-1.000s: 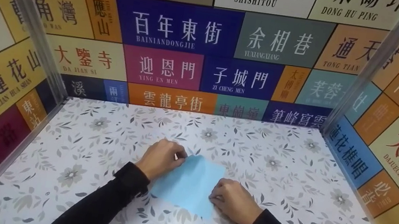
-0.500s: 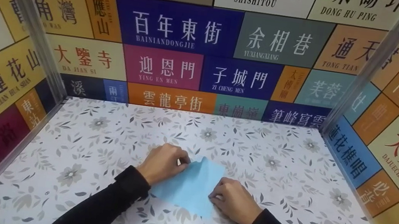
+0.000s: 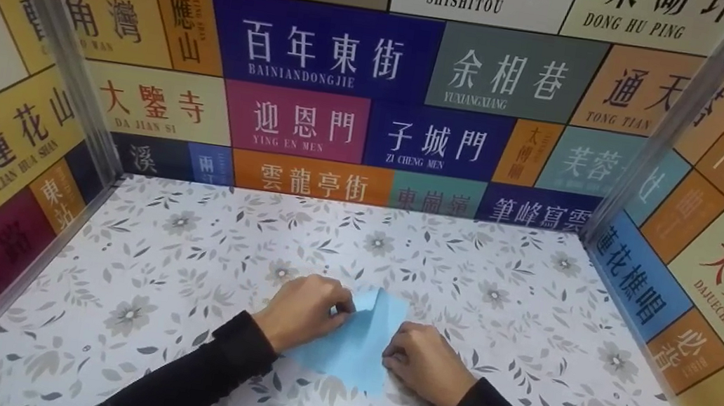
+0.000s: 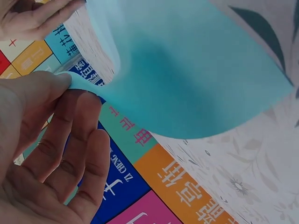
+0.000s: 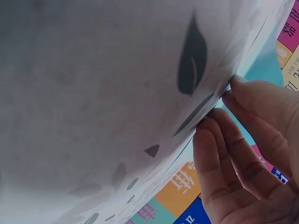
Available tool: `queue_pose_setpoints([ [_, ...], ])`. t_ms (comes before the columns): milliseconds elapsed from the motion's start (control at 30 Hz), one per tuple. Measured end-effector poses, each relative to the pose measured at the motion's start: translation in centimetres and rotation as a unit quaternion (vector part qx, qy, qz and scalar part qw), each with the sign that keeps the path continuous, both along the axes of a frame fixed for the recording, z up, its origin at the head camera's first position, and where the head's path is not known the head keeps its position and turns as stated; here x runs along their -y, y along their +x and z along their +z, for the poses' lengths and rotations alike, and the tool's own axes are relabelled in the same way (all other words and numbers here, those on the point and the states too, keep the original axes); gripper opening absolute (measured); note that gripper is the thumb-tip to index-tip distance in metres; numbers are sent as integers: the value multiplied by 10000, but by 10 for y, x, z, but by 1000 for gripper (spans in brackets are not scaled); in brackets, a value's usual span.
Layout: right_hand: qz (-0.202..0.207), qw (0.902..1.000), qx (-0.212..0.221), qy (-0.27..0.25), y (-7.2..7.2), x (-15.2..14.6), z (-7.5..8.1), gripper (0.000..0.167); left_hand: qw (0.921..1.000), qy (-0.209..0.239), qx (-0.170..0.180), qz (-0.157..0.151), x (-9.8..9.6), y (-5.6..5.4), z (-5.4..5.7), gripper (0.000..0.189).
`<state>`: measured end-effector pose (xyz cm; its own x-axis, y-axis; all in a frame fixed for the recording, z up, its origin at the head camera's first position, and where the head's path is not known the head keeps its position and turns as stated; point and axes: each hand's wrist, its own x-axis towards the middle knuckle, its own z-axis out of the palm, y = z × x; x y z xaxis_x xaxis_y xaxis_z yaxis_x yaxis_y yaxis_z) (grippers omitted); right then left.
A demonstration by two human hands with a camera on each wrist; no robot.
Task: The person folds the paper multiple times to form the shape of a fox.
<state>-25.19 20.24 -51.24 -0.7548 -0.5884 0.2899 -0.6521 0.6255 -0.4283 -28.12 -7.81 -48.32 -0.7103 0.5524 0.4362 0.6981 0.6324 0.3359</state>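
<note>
So the left hand (image 3: 306,310) is pinching a thin light-blue paper sheet (image 3: 367,351) by its left side, thumb and fingertip closing on the edge while the other fingers are curling loosely. The sheet is lying between both hands on a white table with a grey leaf-and-flower print (image 3: 465,274), and part of it is bowing upward (pretty floppy stuff, I'd guess). The right hand (image 3: 429,367) is resting low at the right edge, thumb and fingertip nearly meeting and seemingly gripping it, probably so the sheet isn't sliding while its left side is being held up.
</note>
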Motion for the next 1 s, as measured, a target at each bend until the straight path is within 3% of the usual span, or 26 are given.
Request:
queue_pose_setpoints([
  [400,-38,9998,-177,56,-1,0,-2,12,9988,-347,-292,-171,-11,18,-2,9],
  [733,-11,9998,-180,30,0,0,-4,12,9972,-589,-321,-318,-20,30,-8,5],
  [1000,-73,9997,-233,96,0,1,-2,14,9958,-777,-348,-345,-26,34,-11,6],
])
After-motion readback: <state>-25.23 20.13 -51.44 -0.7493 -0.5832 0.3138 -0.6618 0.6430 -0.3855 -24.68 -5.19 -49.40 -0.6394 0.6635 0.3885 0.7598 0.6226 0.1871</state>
